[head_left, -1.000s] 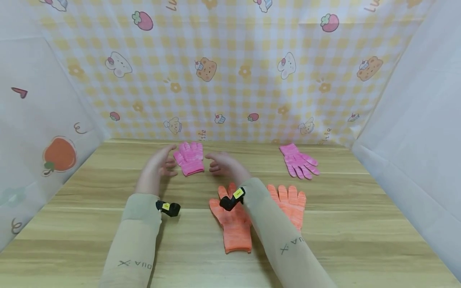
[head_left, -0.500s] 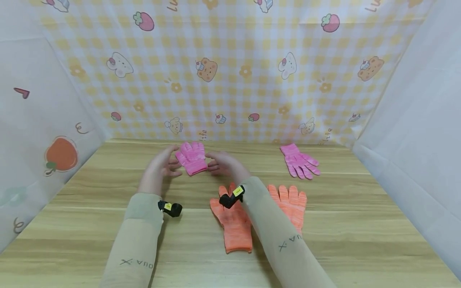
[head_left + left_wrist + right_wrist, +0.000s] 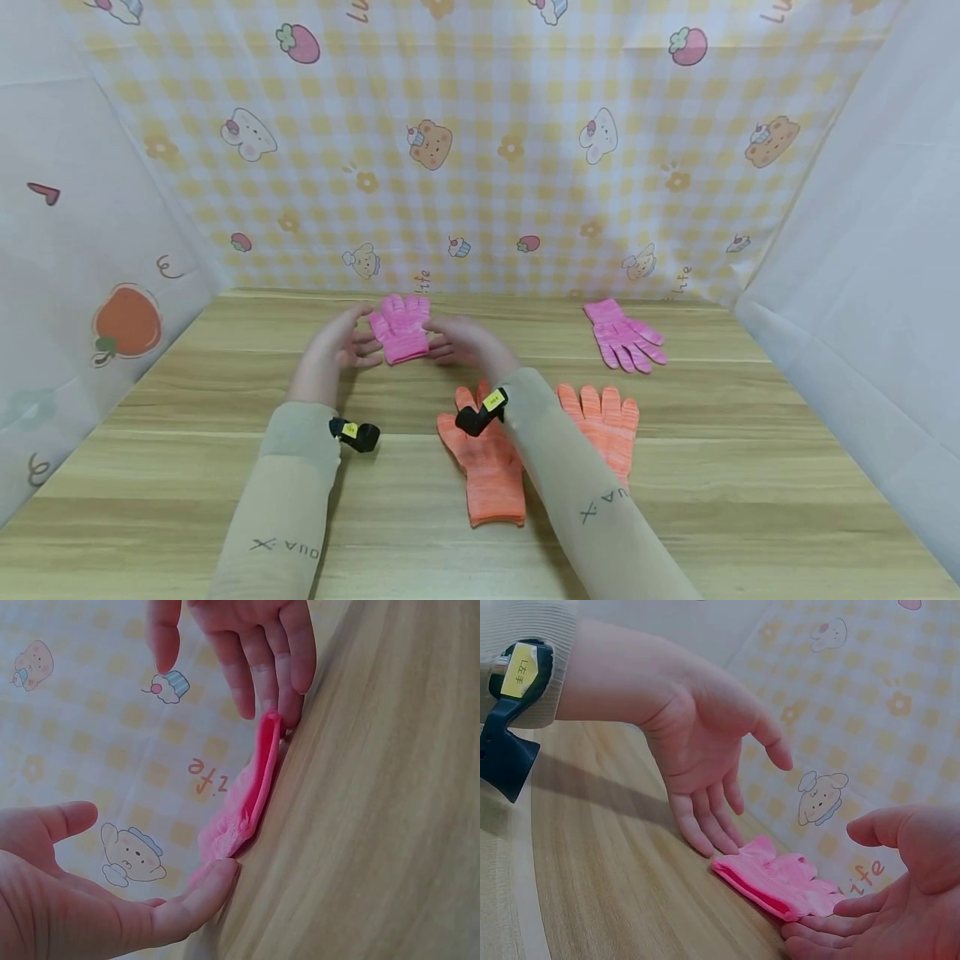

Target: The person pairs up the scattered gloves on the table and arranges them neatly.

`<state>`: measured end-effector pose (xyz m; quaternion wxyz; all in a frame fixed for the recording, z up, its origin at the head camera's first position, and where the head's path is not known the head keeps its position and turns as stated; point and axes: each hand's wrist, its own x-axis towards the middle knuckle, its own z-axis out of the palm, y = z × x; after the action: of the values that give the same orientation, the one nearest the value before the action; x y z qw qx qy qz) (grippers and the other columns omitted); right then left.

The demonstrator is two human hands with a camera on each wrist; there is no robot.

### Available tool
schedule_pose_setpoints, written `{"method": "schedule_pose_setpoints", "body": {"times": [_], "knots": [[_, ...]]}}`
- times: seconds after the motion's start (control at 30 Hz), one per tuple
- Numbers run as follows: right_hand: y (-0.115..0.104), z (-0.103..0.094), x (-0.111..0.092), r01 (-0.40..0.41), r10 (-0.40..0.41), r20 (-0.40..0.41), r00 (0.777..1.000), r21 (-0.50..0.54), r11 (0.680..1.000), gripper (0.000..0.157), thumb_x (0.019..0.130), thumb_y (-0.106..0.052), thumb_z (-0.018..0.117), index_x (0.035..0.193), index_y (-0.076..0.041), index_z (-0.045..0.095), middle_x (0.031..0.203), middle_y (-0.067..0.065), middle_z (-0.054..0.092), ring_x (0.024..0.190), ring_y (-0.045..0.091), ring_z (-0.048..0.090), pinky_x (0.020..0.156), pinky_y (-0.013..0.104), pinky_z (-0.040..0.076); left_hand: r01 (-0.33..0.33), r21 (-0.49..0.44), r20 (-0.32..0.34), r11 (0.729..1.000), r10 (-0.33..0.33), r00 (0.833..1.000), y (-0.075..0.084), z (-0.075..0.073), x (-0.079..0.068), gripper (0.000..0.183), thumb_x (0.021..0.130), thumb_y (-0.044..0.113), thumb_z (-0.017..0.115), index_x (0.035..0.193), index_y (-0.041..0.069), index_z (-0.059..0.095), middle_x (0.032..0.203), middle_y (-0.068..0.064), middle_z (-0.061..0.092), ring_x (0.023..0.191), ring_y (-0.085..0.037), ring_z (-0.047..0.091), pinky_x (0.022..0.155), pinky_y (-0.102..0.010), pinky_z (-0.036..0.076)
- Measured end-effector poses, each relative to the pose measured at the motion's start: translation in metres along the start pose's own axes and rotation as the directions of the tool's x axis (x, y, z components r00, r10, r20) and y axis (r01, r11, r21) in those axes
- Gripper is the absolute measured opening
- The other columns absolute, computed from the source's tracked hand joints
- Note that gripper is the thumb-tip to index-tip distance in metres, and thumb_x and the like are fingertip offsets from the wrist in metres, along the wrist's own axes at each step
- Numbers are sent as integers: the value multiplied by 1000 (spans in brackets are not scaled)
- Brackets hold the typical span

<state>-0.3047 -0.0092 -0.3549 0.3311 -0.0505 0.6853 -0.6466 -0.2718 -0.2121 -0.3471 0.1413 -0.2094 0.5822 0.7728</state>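
A small pink knitted glove (image 3: 405,329) lies on the table near the back, its cuff toward me and its fingers toward the curtain. My left hand (image 3: 339,346) stands at its left side, thumb up and fingers extended. Opposite it, my right hand (image 3: 468,343) is at the glove's right edge. In the left wrist view, fingertips of the left hand (image 3: 112,915) touch or nearly touch the finger end, and those of the right hand (image 3: 262,656) meet the cuff. The right wrist view shows the glove (image 3: 772,881) flat between both hands, neither curled round it.
A second pink glove (image 3: 624,337) lies at the back right, fingers toward me. Two orange gloves, one on the left (image 3: 487,467) and one on the right (image 3: 611,429), lie under the right forearm, partly hidden. A patterned curtain (image 3: 510,192) rises at the table's back edge.
The pink glove between my hands has slid slightly right; its cuff swung right, then back. My left hand has shifted a little right with it. The other gloves stay put.
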Motion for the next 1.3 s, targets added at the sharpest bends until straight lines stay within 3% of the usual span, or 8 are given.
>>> {"method": "schedule_pose_setpoints", "body": {"times": [0.37,0.87,1.07,1.2,1.3], "knots": [[1,1,-2,8,-8,14,1000,8,1000,50,103,-18,43,146,2,29,138,32,41,127,40,44,104,44,37,22,-12,3,1000,-22,1000,0,4,1,85,97,33,47,151,9,-15,150,-25,25,134,-35,32,106,-42,35],[3,0,-3,12,-12,-5,1000,-7,1000,53,102,-18,45,146,4,27,136,33,44,124,40,47,103,43,39,-4,25,5,1000,3,1000,-2,5,4,88,97,31,50,150,6,-15,150,-26,24,134,-35,32,105,-39,35],[4,-1,-2,9,-9,5,1000,-20,1000,53,102,-18,45,147,3,26,136,31,45,124,39,47,103,42,39,-41,78,44,996,38,998,-4,4,7,70,102,22,41,149,-4,-4,151,-26,23,134,-33,34,104,-34,36],[4,0,-2,8,-8,13,1000,-22,1000,51,103,-19,44,147,2,28,137,31,44,125,39,46,104,42,38,-75,112,61,991,69,996,-7,3,10,53,103,13,36,148,-7,17,148,-27,27,112,-26,52,99,-30,42],[3,1,-2,5,-5,19,1000,-21,1000,50,103,-19,42,146,3,29,139,30,42,126,38,45,104,42,37,-93,125,43,988,89,995,-9,2,11,45,102,6,38,144,-9,29,133,-27,45,85,-16,59,92,-28,47]]}}
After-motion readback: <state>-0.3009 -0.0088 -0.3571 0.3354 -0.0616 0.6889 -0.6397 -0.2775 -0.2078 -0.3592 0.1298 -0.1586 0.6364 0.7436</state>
